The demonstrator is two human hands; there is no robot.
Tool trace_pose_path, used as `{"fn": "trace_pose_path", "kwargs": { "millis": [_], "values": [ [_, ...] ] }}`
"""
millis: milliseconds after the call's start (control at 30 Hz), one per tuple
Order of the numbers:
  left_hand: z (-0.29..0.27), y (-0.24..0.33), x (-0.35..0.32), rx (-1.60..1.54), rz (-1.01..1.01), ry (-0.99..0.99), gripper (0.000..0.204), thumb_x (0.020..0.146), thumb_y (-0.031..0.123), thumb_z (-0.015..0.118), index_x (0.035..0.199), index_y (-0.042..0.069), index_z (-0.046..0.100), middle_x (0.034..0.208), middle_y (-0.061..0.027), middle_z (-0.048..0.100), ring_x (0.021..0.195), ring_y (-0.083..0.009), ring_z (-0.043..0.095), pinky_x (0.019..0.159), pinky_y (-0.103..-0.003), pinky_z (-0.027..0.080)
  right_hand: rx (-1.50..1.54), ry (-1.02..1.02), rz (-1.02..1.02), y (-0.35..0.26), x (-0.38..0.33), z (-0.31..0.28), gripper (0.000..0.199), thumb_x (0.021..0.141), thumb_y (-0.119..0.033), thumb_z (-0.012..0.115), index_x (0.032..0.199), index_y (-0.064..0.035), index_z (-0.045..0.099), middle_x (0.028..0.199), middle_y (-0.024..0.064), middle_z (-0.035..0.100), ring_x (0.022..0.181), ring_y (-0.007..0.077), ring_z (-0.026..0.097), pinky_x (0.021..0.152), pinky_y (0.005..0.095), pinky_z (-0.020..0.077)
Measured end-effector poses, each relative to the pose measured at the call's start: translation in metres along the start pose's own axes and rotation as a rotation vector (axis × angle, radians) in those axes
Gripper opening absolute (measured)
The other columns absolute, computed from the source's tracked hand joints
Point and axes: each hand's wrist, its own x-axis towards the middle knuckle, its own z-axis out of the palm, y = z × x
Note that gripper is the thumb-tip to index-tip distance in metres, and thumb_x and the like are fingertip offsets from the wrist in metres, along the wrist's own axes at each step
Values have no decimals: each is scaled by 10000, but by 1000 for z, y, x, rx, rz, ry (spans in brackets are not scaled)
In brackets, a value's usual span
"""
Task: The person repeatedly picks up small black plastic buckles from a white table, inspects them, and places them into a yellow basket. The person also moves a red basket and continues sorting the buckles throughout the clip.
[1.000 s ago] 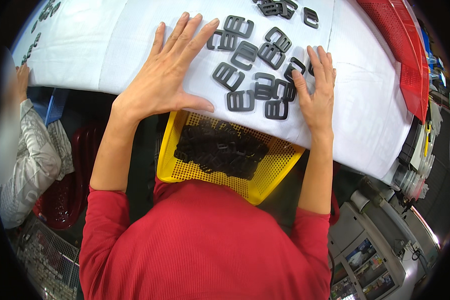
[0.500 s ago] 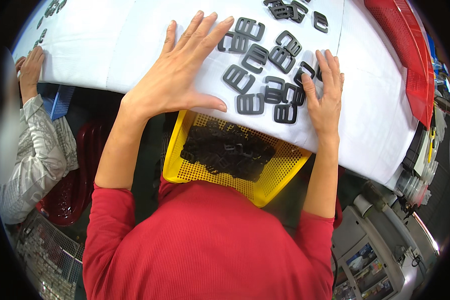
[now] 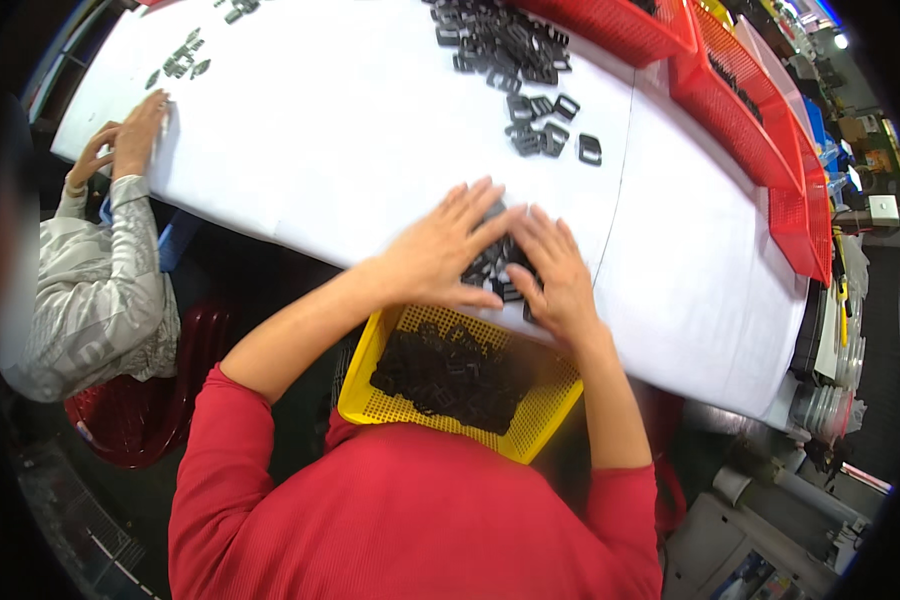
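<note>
One cluster of black slotted buckles (image 3: 487, 266) lies on the white-covered worktop (image 3: 330, 120), between left hand (image 3: 440, 245) and right hand (image 3: 558, 280).
Both hands are wide, fingers spread, neither visibly pinching a piece; they angle inward around the cluster, seemingly to stop it scattering. Just below the near edge, a yellow perforated basket (image 3: 548, 415) holds more dark pieces (image 3: 450, 375), probably there for easy reach. No writing is legible on buckles or basket.
</note>
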Motion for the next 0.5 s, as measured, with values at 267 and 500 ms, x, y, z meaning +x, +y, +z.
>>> {"fn": "trace_pose_path", "kwargs": {
  "millis": [267,500],
  "values": [
    [6,33,-53,-232,93,-5,918,797,458,732,1466,-11,314,1466,-270,372,1402,-424,303,1166,-495,226,246,39,-132,-30,-55,18,426,891,-244,660,1273,-69,589,1301,152,586,1283,320,499,1111,473,337],
    [-9,21,61,-408,73,237,628,870,216,691,1416,53,428,1396,-207,485,1308,-376,448,1097,-418,363,44,359,172,27,-76,-70,447,822,-130,722,1246,-61,597,1281,154,589,1226,348,526,1037,425,432]
  ]
}}
